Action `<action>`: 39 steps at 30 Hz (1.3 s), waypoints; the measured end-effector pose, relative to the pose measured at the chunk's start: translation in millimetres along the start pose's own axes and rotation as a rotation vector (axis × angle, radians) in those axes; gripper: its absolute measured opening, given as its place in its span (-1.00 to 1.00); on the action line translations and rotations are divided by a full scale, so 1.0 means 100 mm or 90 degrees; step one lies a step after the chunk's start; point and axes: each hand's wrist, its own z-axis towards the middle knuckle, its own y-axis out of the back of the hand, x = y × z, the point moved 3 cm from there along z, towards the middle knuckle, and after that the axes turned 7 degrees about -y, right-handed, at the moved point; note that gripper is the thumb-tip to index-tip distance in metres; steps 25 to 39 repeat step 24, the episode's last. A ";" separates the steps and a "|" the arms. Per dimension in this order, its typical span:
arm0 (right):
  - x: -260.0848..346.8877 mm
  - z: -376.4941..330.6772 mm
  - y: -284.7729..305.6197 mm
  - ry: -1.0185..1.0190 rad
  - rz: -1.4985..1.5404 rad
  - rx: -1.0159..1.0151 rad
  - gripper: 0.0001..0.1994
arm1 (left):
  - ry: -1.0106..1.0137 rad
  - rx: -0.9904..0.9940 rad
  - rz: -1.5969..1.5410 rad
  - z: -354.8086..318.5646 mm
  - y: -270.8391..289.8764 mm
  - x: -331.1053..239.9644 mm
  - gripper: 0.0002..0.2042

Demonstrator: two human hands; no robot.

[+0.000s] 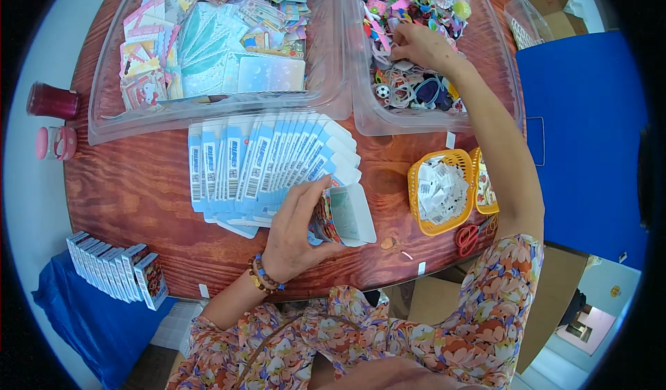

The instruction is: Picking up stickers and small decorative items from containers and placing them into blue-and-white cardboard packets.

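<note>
My left hand (298, 225) grips a small open cardboard box (352, 214) whose flaps stand up and whose mouth faces me; some colourful printed pieces show along its inner side. Beneath and behind it, a fan of flat blue-and-white folded boxes (239, 157) spreads over the table. My right hand (424, 46) reaches into the right plastic bin (433, 123), its fingers curled at a heap of hair ties and small trinkets (413, 88). What those fingers hold, if anything, is hidden among the pieces.
A left plastic bin (201, 117) holds stacked cards and paper sheets. Yellow baskets (444, 227) with white packets and red scissors (467, 239) lie at right. Filled boxes (118, 268) stand in a row at the left edge, near two jars (54, 101). A blue surface (590, 147) is at right.
</note>
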 end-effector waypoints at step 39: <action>-0.49 -0.79 0.74 -0.210 0.394 0.014 -0.86 | -0.041 -0.032 0.050 -0.01 -0.06 0.05 -0.07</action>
